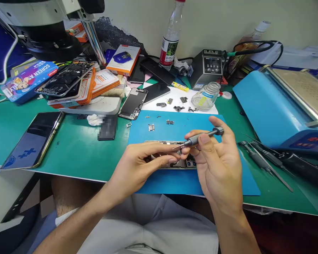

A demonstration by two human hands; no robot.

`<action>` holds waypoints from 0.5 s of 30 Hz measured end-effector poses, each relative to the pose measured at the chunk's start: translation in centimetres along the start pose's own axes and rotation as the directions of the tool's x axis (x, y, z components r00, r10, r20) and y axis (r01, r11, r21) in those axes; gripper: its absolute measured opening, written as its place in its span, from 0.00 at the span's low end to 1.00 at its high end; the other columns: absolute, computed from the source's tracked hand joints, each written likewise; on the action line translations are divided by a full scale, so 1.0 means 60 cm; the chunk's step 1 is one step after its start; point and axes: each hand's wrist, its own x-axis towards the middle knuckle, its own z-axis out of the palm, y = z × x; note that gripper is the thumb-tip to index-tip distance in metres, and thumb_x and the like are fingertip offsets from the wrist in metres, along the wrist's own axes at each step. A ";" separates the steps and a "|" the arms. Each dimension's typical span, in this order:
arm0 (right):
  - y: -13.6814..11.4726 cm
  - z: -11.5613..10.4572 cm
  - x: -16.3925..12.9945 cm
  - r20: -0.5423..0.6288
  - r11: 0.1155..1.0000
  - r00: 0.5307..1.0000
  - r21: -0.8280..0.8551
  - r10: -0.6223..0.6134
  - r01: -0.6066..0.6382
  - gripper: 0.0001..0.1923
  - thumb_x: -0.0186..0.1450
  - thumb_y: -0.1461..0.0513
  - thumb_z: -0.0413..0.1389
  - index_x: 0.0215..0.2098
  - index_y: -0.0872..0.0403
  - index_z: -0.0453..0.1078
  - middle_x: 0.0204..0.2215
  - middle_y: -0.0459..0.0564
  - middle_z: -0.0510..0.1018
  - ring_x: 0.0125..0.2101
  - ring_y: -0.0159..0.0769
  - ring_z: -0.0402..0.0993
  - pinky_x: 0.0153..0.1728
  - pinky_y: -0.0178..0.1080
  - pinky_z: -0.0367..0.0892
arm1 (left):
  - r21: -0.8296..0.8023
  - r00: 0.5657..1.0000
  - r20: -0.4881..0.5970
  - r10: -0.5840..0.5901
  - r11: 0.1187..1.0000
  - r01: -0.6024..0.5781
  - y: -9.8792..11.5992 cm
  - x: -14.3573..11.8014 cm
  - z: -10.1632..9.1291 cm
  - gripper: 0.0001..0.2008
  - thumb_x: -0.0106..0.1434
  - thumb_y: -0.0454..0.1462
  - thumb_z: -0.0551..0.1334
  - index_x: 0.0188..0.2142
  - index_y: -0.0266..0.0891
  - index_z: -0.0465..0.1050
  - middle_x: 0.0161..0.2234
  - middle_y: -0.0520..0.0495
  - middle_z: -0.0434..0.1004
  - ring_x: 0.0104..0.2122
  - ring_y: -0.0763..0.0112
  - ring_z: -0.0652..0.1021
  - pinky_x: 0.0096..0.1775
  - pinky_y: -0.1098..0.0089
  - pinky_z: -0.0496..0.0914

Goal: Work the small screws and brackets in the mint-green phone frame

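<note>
My right hand [218,162] grips a slim grey precision screwdriver [194,139], its tip pointing left and slightly down. The thumb and fingers of my left hand [145,155] are pinched together just at that tip; whatever lies between them is too small or hidden to make out. Below both hands, an opened phone housing [191,163] rests on the blue mat [159,183], partly covered by my fingers. Small metal phone parts, among them a bracket [151,127] and a connector piece [170,122], lie on the mat beyond the hands.
Tweezers [270,165] and other tools lie at right, before a blue heated-plate machine [270,106]. A glass jar [206,96], a plastic bottle [169,46] and a soldering station [206,68] stand behind. Phones [34,141] and boxes [29,81] fill the left, under a microscope [50,35].
</note>
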 end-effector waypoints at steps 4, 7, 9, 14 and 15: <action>0.013 0.000 0.006 0.027 0.998 0.999 0.048 0.035 -0.036 0.29 0.74 0.53 0.71 0.66 0.46 0.64 0.40 0.44 0.85 0.28 0.29 0.82 0.33 0.32 0.82 | -0.012 0.999 -0.006 0.033 0.999 -0.033 0.002 0.000 0.001 0.10 0.76 0.35 0.72 0.51 0.51 0.91 0.49 0.55 0.93 0.49 0.72 0.91 0.48 0.81 0.84; 0.017 -0.005 0.009 0.044 0.996 0.997 0.055 0.065 -0.067 0.29 0.74 0.53 0.70 0.66 0.46 0.65 0.40 0.44 0.85 0.27 0.29 0.81 0.30 0.32 0.81 | -0.005 0.999 -0.019 0.046 0.999 -0.046 0.004 -0.001 0.001 0.11 0.76 0.33 0.71 0.51 0.51 0.91 0.47 0.55 0.94 0.45 0.75 0.91 0.47 0.82 0.83; 0.017 -0.007 0.008 0.042 0.995 0.996 0.054 0.079 -0.081 0.29 0.74 0.52 0.70 0.67 0.45 0.66 0.40 0.44 0.85 0.27 0.29 0.81 0.29 0.32 0.80 | 0.013 0.998 -0.017 0.061 0.998 -0.060 0.005 -0.001 0.001 0.13 0.77 0.32 0.71 0.52 0.52 0.91 0.46 0.55 0.94 0.44 0.76 0.90 0.47 0.82 0.83; 0.017 -0.008 0.005 0.045 0.993 0.994 0.068 0.097 -0.099 0.29 0.75 0.53 0.69 0.68 0.45 0.64 0.39 0.44 0.84 0.28 0.30 0.81 0.29 0.32 0.81 | 0.086 0.994 0.004 0.106 0.991 -0.106 0.007 -0.001 0.000 0.14 0.76 0.32 0.71 0.54 0.54 0.90 0.49 0.56 0.93 0.47 0.76 0.91 0.53 0.82 0.81; 0.018 -0.008 0.004 0.050 0.992 0.994 0.074 0.099 -0.103 0.29 0.75 0.53 0.69 0.68 0.46 0.64 0.39 0.44 0.84 0.28 0.30 0.81 0.29 0.32 0.81 | 0.096 0.994 0.006 0.109 0.989 -0.109 0.007 -0.001 0.000 0.14 0.76 0.32 0.71 0.54 0.54 0.90 0.50 0.56 0.93 0.48 0.75 0.91 0.54 0.82 0.81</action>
